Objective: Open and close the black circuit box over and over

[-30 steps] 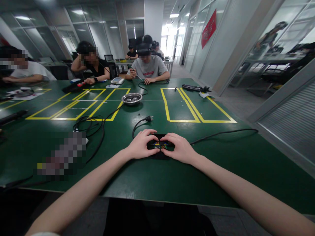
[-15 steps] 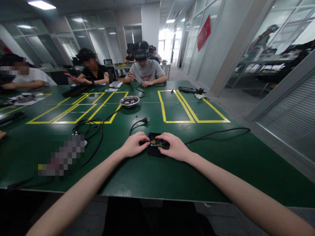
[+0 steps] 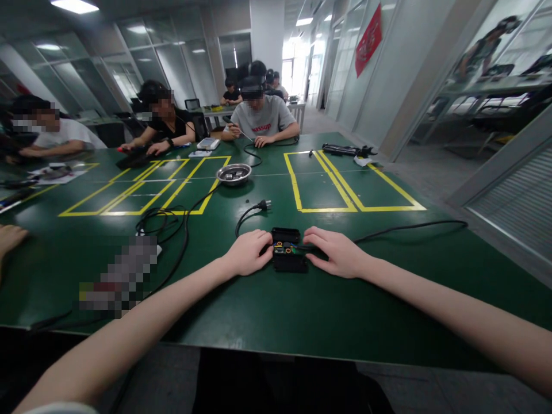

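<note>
A small black box (image 3: 288,250) with coloured parts showing inside lies on the green table (image 3: 267,305) in front of me. My left hand (image 3: 249,252) is curled against its left side, fingers closed on the edge. My right hand (image 3: 336,252) rests at its right side with the fingers stretched flat toward it. A black cable runs from the box to the right (image 3: 414,227), and another with a plug (image 3: 263,205) lies just behind it.
A metal bowl (image 3: 233,173) stands mid-table among yellow taped rectangles (image 3: 345,198). Coiled black cables (image 3: 161,221) lie at the left. Three people sit at the far side, working. Another person's hand (image 3: 9,238) shows at the left edge. A black tool (image 3: 345,150) lies far right.
My hands have spread apart, uncovering more of the black box. The right hand has slid to the right and flattened. The view has shifted slightly.
</note>
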Demonstrator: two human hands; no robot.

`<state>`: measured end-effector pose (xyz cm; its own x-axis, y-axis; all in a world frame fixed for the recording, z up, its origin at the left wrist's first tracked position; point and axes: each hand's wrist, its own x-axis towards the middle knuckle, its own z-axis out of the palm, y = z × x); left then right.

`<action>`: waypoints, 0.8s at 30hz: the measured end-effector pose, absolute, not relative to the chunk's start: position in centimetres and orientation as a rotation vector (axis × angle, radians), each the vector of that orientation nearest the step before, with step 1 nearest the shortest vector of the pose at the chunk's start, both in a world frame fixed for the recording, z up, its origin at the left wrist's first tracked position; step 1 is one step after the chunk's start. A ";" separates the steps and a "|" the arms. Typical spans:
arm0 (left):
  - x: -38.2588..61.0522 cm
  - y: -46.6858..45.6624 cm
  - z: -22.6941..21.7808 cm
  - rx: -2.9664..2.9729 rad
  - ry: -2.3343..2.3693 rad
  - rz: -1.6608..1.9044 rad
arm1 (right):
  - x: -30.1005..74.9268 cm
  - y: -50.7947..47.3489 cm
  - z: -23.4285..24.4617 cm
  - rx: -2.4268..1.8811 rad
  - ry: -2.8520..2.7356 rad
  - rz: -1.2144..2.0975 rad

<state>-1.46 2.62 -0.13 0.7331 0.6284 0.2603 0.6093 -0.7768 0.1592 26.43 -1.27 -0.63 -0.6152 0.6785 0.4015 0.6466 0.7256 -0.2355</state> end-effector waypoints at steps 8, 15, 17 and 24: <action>-0.9 3.8 0.7 2.892 1.123 0.218 | 26.7 -0.7 -0.3 -1.224 -2.506 0.100; -1.1 3.9 0.7 2.825 1.401 0.149 | 26.5 -0.4 0.0 -1.374 -2.597 0.088; -1.1 3.7 0.8 2.819 1.419 0.132 | 26.6 -0.5 0.0 -1.359 -2.580 0.062; -2.0 2.7 1.6 2.834 1.347 0.287 | 27.0 -1.3 0.1 -1.155 -2.449 -0.094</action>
<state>-1.95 2.67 1.64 0.6177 0.7682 0.1679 0.7699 -0.6343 0.0695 26.96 -1.26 0.09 -0.5612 0.7206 0.4071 0.7496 0.6510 -0.1190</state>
